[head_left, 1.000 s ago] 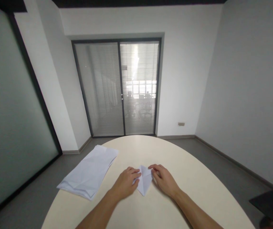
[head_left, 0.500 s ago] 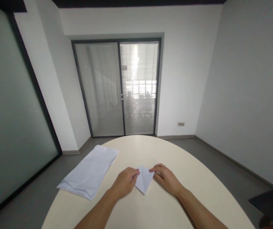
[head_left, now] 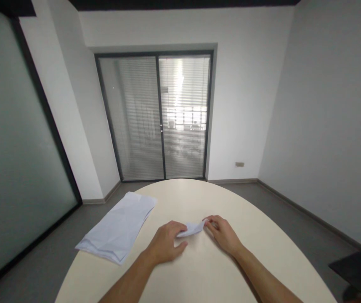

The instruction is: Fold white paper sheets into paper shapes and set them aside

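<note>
A small folded white paper [head_left: 192, 229] is held just above the round cream table [head_left: 205, 269], turned nearly edge-on so it looks like a thin strip. My left hand [head_left: 167, 240] pinches its left end with thumb and fingers. My right hand [head_left: 222, 233] pinches its right end, fingers curled. Both forearms reach in from the bottom of the view.
A loose stack of white paper sheets [head_left: 119, 227] lies on the table's left side, overhanging the edge. A dark object [head_left: 359, 269] sits at the lower right, off the table. Glass sliding doors with blinds [head_left: 158, 118] stand behind.
The folded paper showed a broad triangular face pointing toward me; now it is tipped flat and narrow. My left hand shifted slightly right under it, and my right hand moved up a little.
</note>
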The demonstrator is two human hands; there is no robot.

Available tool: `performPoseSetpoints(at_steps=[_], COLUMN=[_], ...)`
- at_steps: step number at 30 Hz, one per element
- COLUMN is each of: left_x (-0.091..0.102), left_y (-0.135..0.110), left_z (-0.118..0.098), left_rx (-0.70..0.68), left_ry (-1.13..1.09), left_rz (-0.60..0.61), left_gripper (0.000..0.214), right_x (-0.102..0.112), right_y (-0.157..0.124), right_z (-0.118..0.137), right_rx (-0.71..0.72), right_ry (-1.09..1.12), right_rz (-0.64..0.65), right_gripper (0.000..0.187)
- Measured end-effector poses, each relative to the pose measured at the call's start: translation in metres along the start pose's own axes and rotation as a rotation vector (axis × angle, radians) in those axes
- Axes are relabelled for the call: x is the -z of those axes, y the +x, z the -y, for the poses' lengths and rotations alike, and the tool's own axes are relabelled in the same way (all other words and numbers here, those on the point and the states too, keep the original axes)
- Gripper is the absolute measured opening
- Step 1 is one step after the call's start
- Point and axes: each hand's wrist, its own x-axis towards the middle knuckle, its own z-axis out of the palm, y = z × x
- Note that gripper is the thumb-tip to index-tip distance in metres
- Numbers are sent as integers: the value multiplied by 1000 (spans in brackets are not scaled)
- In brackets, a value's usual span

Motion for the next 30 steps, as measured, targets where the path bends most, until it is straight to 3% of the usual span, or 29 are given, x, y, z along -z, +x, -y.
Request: performPoseSetpoints(at_steps=[8, 19, 23, 30], left_x=[-5, -10, -11, -14], left_y=[7, 9, 10, 5], left_z=[10, 15, 18, 23], left_rx=[173, 385, 381, 430], left_ry=[42, -283, -260, 83], left_rz=[-210, -350, -325, -182], left_gripper=[16, 31, 30, 21], right_x=[-4, -7, -10, -9], right_y=[0, -3, -3, -2], right_z=[0, 10, 5, 2], right_rx=[1, 20, -5, -29], right_ry=[70, 164, 78, -189], right_rz=[13, 43, 44, 38], right_gripper=[44, 47, 49, 39])
